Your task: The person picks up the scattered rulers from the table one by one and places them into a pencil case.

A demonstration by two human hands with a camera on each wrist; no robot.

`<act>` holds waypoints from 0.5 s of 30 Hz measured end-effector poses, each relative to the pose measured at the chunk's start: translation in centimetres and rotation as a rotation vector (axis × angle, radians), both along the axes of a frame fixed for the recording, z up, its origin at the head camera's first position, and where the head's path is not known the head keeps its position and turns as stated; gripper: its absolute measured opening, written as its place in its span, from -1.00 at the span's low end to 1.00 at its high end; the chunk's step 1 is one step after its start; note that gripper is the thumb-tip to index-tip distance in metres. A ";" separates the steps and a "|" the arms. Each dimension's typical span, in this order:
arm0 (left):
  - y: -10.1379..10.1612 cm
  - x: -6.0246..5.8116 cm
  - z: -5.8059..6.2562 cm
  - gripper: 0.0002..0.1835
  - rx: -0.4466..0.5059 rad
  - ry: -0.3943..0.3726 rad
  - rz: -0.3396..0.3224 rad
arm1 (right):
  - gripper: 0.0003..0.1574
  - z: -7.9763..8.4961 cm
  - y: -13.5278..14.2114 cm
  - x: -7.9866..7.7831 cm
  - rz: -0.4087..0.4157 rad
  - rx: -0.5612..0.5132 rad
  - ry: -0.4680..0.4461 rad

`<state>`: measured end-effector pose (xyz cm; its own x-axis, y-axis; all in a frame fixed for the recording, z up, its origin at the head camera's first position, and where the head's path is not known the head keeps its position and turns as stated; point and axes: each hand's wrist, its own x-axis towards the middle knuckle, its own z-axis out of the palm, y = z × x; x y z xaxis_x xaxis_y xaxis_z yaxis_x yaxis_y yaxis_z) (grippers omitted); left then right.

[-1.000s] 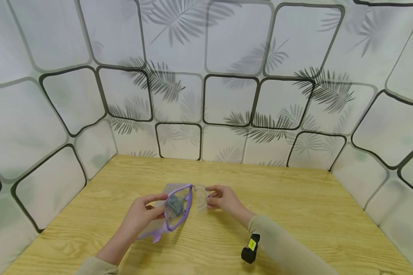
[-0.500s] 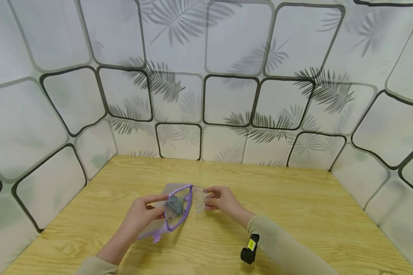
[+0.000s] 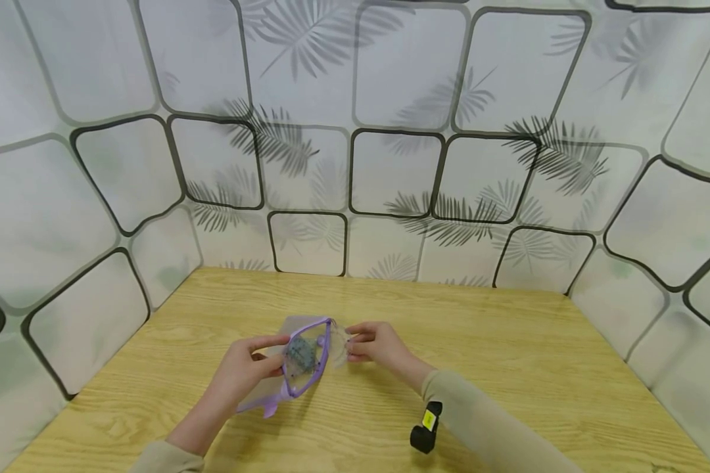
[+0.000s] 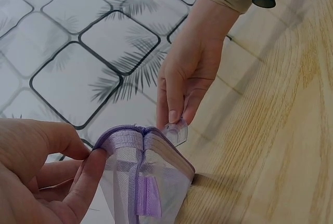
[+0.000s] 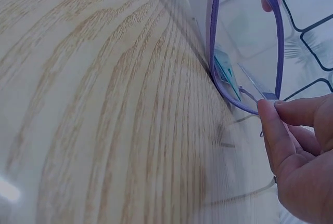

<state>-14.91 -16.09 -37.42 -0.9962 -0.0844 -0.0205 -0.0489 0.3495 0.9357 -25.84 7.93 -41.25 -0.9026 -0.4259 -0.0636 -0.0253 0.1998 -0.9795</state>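
A translucent mesh pouch [image 3: 325,361] with a purple zip edge lies on the table, its mouth spread open toward the right. My left hand [image 3: 242,368] pinches the near side of that mouth between thumb and fingers. A greenish, dark-speckled patch [image 3: 300,355] shows within the opening; in the right wrist view a clear piece with teal marks [image 5: 226,70] sits inside. My right hand [image 3: 381,345] pinches a clear plastic protractor [image 3: 340,347] by its right edge. The protractor's far end points into the pouch mouth, as the right wrist view [image 5: 254,81] shows.
The wood-grain table [image 3: 479,355] extends around the pouch. Behind and at both sides stands a pale curtain [image 3: 390,171] with rounded squares and leaf prints. A black device with a yellow label [image 3: 427,426] is at the right sleeve. A purple tab [image 3: 269,408] hangs from the pouch's near corner.
My right hand has moved a little left, carrying the protractor closer to the pouch mouth, which it now overlaps. The left hand and pouch have stayed put.
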 end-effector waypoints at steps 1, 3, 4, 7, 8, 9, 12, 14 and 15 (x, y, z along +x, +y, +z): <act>0.0 0.0 0.0 -0.58 0.002 0.001 -0.001 | -0.48 0.0 -0.1 0.0 0.004 -0.002 -0.006; 0.0 0.0 -0.1 -0.58 0.002 0.002 -0.001 | -0.47 0.0 -0.3 0.0 0.011 -0.005 -0.011; 0.0 0.0 -0.1 -0.58 0.002 0.002 -0.001 | -0.46 0.0 -0.3 0.0 0.014 -0.006 -0.013; -0.1 0.0 -0.2 -0.58 0.005 0.003 -0.003 | -0.46 -0.1 -0.5 0.0 0.028 -0.009 -0.012; -0.1 0.0 -0.2 -0.58 0.006 0.004 -0.004 | -0.45 -0.1 -0.5 0.0 0.032 -0.010 -0.013; -0.1 0.0 -0.2 -0.58 0.006 0.003 -0.005 | -0.45 -0.1 -0.6 0.0 0.036 -0.014 -0.013; -0.1 0.0 -0.2 -0.58 0.006 0.003 -0.006 | -0.43 -0.1 -0.8 0.0 0.047 -0.018 -0.019; -0.1 0.0 -0.3 -0.57 0.004 0.004 -0.005 | -0.42 -0.1 -0.9 0.0 0.055 -0.017 -0.022; -0.1 0.0 -0.3 -0.57 0.003 0.004 -0.004 | -0.41 -0.2 -0.9 0.0 0.059 -0.016 -0.022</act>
<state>-14.88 -16.23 -37.72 -0.9966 -0.0805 -0.0172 -0.0442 0.3470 0.9368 -25.85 6.98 -41.42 -0.8744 -0.4793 -0.0761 -0.0150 0.1833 -0.9829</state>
